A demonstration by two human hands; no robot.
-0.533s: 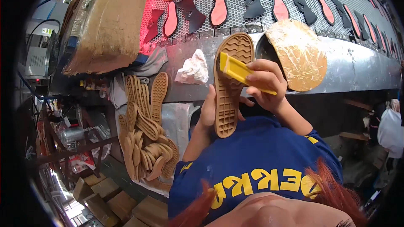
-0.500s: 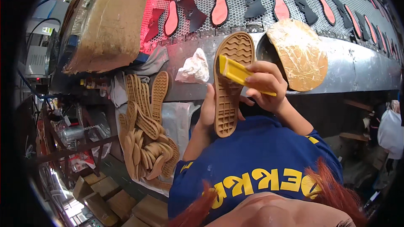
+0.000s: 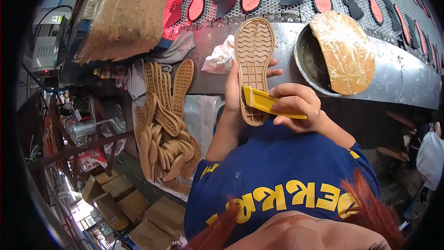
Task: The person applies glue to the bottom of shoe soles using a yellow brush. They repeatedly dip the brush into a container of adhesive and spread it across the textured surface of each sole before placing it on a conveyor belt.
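Observation:
A tan rubber shoe sole (image 3: 254,44) stands tilted in front of me, its side with wavy ridges and a square grid turned up. My left hand (image 3: 233,88) is wrapped round it from the left, with fingertips showing past its right edge. In my right hand (image 3: 300,107) I pinch a flat yellow plastic tool (image 3: 270,103). The tool's left end lies against the lower, gridded part of the sole; its working edge is hard to make out. A crumpled white cloth or paper (image 3: 220,57) is just left of the sole.
A round metal pan (image 3: 301,60), half covered by a glue-streaked brown board (image 3: 347,53), sits on the metal ledge (image 3: 397,78). Beyond runs a mesh conveyor (image 3: 231,0) with pink insoles and black pieces. More soles (image 3: 166,143) are piled at left, near cardboard boxes (image 3: 134,208).
The tool in my right hand has moved from the sole's middle down to its lower gridded part. The sole has shifted slightly up, and the view has shifted a little.

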